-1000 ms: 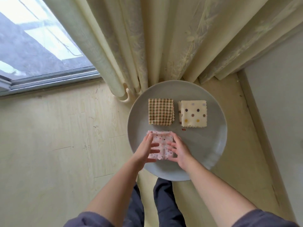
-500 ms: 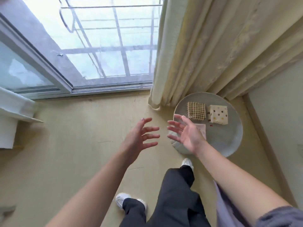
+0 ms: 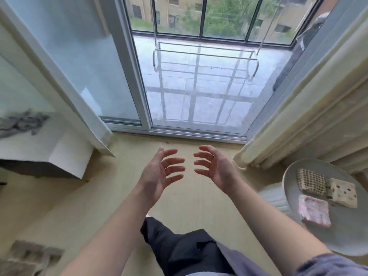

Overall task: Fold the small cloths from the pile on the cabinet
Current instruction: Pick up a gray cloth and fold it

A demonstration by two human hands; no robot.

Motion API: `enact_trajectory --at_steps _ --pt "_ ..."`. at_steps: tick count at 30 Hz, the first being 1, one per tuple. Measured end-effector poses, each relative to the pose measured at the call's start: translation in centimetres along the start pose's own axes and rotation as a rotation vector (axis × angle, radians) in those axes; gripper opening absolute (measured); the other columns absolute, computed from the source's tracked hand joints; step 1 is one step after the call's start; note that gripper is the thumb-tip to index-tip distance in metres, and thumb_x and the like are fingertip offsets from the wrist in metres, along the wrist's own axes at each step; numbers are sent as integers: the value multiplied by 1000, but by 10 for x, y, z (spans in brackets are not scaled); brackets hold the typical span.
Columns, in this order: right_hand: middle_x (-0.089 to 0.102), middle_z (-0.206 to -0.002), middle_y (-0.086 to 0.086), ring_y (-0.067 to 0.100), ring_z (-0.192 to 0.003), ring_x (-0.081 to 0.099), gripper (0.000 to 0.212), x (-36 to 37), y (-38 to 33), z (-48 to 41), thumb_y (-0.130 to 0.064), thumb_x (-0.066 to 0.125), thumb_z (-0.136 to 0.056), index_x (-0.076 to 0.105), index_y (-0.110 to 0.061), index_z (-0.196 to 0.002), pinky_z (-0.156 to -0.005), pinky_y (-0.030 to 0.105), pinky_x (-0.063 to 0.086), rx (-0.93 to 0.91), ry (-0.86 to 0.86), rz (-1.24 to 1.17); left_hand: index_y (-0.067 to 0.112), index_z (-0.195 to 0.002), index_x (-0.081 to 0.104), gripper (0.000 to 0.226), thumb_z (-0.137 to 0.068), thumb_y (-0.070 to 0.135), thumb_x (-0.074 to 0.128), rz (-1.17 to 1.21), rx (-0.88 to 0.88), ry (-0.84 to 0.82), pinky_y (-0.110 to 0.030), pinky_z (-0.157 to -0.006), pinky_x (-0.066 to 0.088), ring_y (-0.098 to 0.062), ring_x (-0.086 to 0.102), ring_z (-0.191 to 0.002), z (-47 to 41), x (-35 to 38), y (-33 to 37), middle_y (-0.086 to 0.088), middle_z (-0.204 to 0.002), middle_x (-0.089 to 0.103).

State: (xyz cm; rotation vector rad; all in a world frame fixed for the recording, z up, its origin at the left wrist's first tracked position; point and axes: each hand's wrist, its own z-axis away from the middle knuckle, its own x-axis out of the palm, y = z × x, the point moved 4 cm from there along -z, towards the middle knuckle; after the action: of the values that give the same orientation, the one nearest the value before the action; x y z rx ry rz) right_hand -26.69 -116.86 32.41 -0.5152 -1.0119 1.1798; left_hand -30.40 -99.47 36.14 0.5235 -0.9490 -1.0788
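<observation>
Hovering above the floor [image 3: 189, 198] in the head view, the left hand [image 3: 159, 174] and the right hand [image 3: 217, 168] are holding nothing. Their palms are facing each other and the fingers are spread and loosely bent, released, as hands do between one cloth and the next.

Three folded cloths are lying flat on the grey plate [image 3: 338, 244] at the right, well apart from both hands. The checked cloth [image 3: 310, 181] is sitting toward the plate's far edge and the dotted cloth [image 3: 343, 193] just beside it on the right. The pink cloth [image 3: 314, 211] is lying nearer the plate's left edge, in front of the checked one. Each is resting in its own spot rather than stacked, probably so the squares are keeping their folds and the plate's near half is remaining free for more.

A pale curtain [image 3: 298, 126] is hanging just behind the plate, beside the glass door [image 3: 199, 92].

At the left a white cabinet [image 3: 65, 154] is showing one corner, with a dark blurred heap [image 3: 22, 122] on its top. That may be the unfolded pile, though it is too smeared to tell. Judging by this, the empty hands are heading there for the next cloth.
</observation>
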Motion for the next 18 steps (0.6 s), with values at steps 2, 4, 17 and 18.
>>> enact_trajectory --at_steps 2,4,17,18 --pt "68 -92 6 18 -73 64 28 48 10 -34 -26 35 -104 60 -13 -108 -65 35 55 1 -9 6 13 -109 60 43 -104 44 30 -1 5 32 -38 -73 52 -21 65 -75 -19 -49 30 -8 -89 69" --pt "68 -92 6 20 -74 64 27 99 21 -69 -25 38 -104 60 -12 -109 -66 36 55 17 -24 25 13 -107 61 43 -103 44 31 -4 0 63 -36 -70 53 -21 65 -73 -38 -99 63 -7 -87 69" --pt "69 -84 6 19 -66 64 17 433 51 -245 -20 48 -100 62 -12 -105 -61 34 56 110 -115 184 14 -98 64 41 -104 39 33 92 65 270 -34 -66 48 -20 61 -70 -130 -398 269 -7 -82 66" --pt "69 -84 6 19 -65 64 17 455 60 -257 -20 48 -100 62 -12 -104 -60 34 57 109 -116 181 12 -99 64 41 -104 38 33 98 64 267 -34 -66 48 -20 61 -70 -137 -422 281 -7 -82 66"
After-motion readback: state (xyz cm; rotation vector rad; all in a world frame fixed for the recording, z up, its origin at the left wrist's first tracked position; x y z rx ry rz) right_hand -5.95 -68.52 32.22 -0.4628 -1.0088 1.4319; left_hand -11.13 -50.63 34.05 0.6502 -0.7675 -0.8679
